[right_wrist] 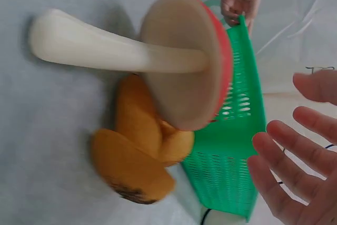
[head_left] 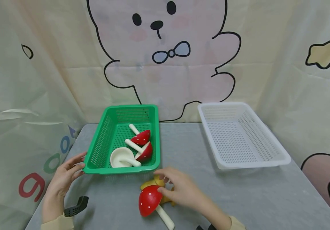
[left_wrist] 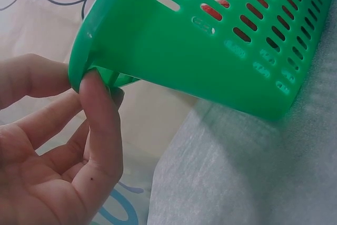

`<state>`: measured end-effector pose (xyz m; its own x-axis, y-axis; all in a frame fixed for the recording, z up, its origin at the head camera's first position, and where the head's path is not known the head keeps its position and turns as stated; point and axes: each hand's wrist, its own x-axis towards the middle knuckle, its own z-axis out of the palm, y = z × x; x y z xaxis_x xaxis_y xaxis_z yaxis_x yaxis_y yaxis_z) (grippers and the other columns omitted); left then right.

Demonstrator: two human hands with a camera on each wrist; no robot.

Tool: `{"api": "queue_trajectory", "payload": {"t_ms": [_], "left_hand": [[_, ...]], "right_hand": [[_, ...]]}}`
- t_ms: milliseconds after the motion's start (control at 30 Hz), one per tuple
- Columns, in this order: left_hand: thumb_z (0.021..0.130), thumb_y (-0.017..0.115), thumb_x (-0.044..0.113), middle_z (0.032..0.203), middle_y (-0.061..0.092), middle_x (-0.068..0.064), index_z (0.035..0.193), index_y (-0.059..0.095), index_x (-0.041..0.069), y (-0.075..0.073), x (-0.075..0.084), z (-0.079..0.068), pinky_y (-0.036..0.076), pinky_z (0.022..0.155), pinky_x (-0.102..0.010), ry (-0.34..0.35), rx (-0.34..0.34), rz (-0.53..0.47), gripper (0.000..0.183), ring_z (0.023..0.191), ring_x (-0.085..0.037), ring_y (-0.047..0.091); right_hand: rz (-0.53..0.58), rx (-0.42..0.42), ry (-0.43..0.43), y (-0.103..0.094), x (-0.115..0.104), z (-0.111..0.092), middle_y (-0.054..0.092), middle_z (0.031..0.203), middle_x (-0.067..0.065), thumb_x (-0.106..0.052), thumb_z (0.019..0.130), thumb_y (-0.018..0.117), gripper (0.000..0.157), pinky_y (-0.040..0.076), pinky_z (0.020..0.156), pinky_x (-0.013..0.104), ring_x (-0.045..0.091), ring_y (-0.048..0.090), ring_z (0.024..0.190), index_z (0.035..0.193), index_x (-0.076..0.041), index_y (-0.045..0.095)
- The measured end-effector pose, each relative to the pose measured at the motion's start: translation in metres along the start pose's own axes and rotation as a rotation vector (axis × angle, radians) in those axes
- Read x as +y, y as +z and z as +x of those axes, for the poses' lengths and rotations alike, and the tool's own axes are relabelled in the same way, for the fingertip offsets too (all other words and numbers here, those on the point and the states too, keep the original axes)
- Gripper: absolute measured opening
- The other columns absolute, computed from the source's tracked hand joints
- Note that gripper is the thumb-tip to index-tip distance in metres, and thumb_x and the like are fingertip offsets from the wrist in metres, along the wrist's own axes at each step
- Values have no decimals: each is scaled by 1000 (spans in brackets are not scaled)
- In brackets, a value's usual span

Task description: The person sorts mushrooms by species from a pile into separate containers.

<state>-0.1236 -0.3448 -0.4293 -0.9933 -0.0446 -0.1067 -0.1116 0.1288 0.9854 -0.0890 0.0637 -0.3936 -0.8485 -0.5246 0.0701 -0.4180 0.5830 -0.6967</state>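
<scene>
My left hand (head_left: 64, 175) pinches the rim of a green plastic basket (left_wrist: 158, 51) at its near left corner, thumb and fingers around the edge. In the basket lie a toy mushroom with its pale underside up (head_left: 120, 157) and two red-capped toy mushrooms with white spots (head_left: 141, 138). Another red toy mushroom (head_left: 149, 200) lies in front of the basket, its white stem toward me. Beneath and behind it sits a yellow-orange lobed thing (right_wrist: 139, 125) with a dark end, partly covered. Above these my right hand (head_left: 180, 188) hovers, its fingers loosely spread and holding nothing in the right wrist view.
A white perforated basket (head_left: 222, 164) stands at the back right of the grey table (head_left: 254, 198). Behind the table hangs a curtain (head_left: 182, 83) printed with a cartoon bear. A dark strap-like piece (head_left: 77, 207) shows at my left wrist.
</scene>
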Motion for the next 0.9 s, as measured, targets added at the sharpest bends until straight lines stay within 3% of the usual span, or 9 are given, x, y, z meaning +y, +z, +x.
{"api": "queue_trajectory", "payload": {"t_ms": [133, 367, 600, 900], "left_hand": [[96, 59, 22, 109, 54, 21, 145, 42, 10, 0, 0, -1, 54, 75, -15, 1, -2, -11, 54, 93, 7, 59], [96, 59, 22, 110, 53, 20, 144, 45, 13, 1, 0, -2, 54, 75, -15, 10, -9, -16, 51, 93, 7, 59], [96, 59, 22, 109, 54, 19, 145, 43, 10, 1, 1, -2, 54, 75, -15, 8, -3, -14, 53, 91, 5, 59], [96, 59, 21, 111, 53, 20, 145, 44, 13, 0, 0, -1, 54, 76, -15, 11, -13, -3, 51, 94, 7, 59]], "right_hand": [[-29, -38, 41, 10, 4, -4, 62, 109, -4, -32, 78, 79, 53, 51, 68, 17, 11, 60, 95, 126, -24, 59], [-123, -48, 4, 25, 8, -9, 59, 119, -7, -39, 74, 80, 58, 52, 73, 19, 10, 53, 106, 126, -29, 58], [-78, -74, 49, 39, 7, -7, 53, 126, -9, -44, 69, 82, 65, 51, 69, 17, 11, 48, 114, 127, -36, 55], [-77, -75, 16, 54, 6, -2, 52, 121, -13, -44, 66, 83, 67, 49, 69, 17, 8, 46, 111, 126, -39, 53]]}}
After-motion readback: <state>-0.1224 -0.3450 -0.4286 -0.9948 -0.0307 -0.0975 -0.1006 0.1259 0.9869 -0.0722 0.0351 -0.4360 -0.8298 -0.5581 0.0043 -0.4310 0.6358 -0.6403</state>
